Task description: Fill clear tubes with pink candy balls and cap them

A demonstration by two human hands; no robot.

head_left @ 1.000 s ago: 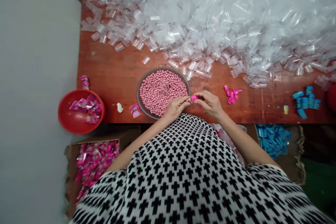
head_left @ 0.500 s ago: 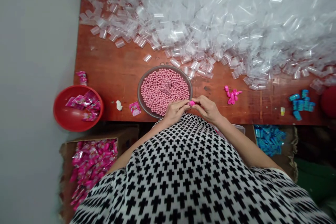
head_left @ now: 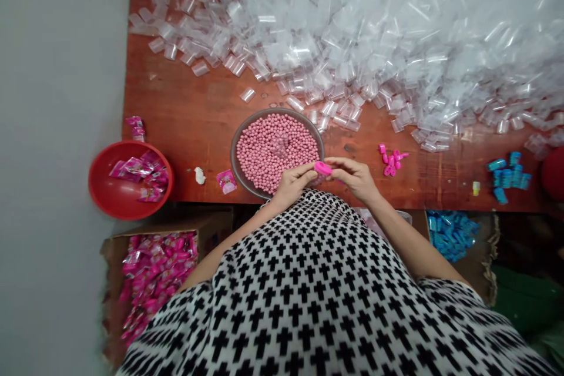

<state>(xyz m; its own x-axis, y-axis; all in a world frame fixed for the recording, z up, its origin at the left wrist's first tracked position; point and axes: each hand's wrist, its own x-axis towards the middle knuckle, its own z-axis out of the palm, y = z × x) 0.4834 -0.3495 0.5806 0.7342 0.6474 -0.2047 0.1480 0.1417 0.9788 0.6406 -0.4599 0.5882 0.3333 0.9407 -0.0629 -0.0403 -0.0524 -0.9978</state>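
Observation:
Between my two hands is a small bright pink plastic cap [head_left: 323, 168], its oval face turned up, with a clear part partly visible below it. My left hand [head_left: 292, 186] pinches its left side, and my right hand [head_left: 356, 180] grips the right side with thumb and fingers. Both hands are at the front right rim of a round dark bowl [head_left: 238, 171] full of small pink balls [head_left: 275, 150]. A crumpled clear piece lies on the balls. To the right, several pink plastic pieces [head_left: 390, 160] lie on the wooden table [head_left: 185, 100].
Clear plastic sleeves [head_left: 308, 35] heap across the back. At left stand a red bowl [head_left: 110, 191] of pink packets and, lower, a cardboard box [head_left: 115, 270] of more packets. Blue pieces [head_left: 506, 176] lie right, above a box of blue packets [head_left: 452, 235]. A pink label [head_left: 227, 181] lies beside the dark bowl.
The pink cap has turned between my fingers, so its broad oval face now shows. My right hand has shifted slightly right, and its fingers have straightened a little.

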